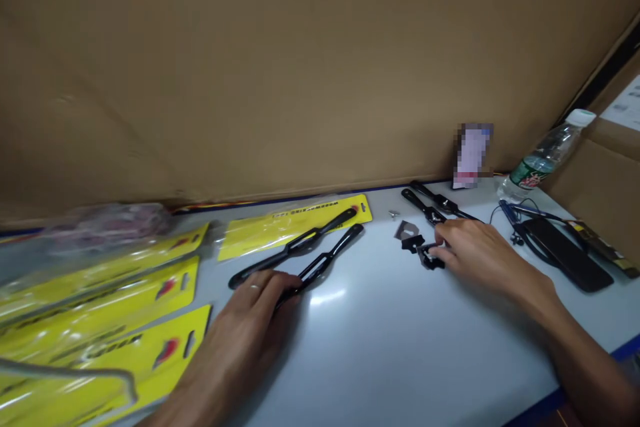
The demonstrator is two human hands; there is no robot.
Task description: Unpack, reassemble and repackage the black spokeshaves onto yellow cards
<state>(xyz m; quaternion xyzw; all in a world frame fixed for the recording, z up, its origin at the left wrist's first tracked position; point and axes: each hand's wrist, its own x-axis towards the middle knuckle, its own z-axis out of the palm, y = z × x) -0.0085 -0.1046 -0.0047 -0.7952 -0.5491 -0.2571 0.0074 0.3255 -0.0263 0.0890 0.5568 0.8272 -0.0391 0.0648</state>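
Head view: left hand (250, 320) at 7 o'clock, fingers folded over the near end of a black two-handled frame (325, 260) lying on the white table (400, 347). Right hand (475, 250) at 3 o'clock pinches a small black clamp piece (431, 257) against the tabletop. Yellow packaging cards (100, 307) lie at 9 o'clock, a water bottle (545, 157) at 2

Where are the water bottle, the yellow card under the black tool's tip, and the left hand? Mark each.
water bottle (530, 172), head view, on its green label.
yellow card (260, 232), head view, on its bare left half.
left hand (245, 327), head view, back of the hand.
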